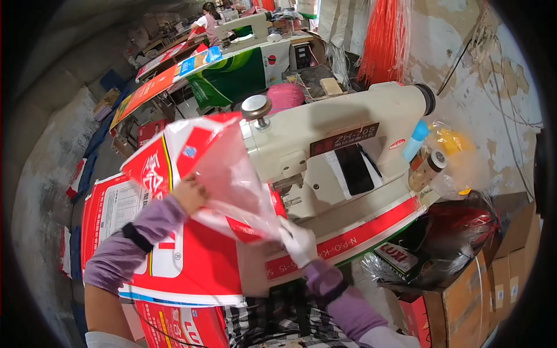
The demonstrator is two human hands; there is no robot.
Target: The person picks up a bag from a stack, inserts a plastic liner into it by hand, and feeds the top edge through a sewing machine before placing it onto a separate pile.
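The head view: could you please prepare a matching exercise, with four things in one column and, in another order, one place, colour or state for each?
Things:
1. Held red-and-white bag
2. Right grip
3. Black phone
4. Red strands

Descriptions:
A. lying beside a pen
B. hanging in a thick bundle
C. raised, its pale inside showing
D. in a white glove

Right pairs: 1-C, 2-D, 3-A, 4-B.

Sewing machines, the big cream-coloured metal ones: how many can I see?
2 that show clearly: one cream-coloured metal sewing machine just beyond the person's white-gloved right hand, and a second cream-coloured machine in the background, at the top. Others may be hidden farther back.
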